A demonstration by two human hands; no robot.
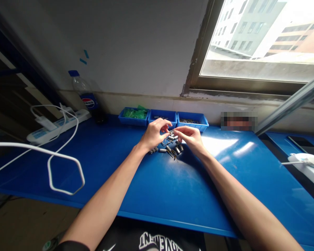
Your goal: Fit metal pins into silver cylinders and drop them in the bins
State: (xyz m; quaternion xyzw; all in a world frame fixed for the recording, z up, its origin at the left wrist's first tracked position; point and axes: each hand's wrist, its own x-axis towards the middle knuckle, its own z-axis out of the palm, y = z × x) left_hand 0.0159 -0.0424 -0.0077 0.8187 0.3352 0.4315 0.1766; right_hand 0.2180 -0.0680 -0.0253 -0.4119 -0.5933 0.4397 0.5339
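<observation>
My left hand (pixel 155 133) and my right hand (pixel 190 136) meet above a small heap of little metal parts (pixel 170 149) on the blue table (pixel 136 174). Both hands have their fingers pinched together around a tiny part between them; what exactly each holds is too small to make out. The loose parts lie just under and in front of my fingers. Three blue bins stand right behind my hands: the left bin (pixel 133 116) holds green pieces, the middle bin (pixel 162 116) is mostly hidden by my left hand, the right bin (pixel 192 121) holds thin dark pins.
A plastic cola bottle (pixel 86 96) stands at the wall to the left. A white power strip (pixel 58 124) with a looping white cable (pixel 50 164) lies at the left. Another white power strip (pixel 310 167) sits at the right edge. A window is above right.
</observation>
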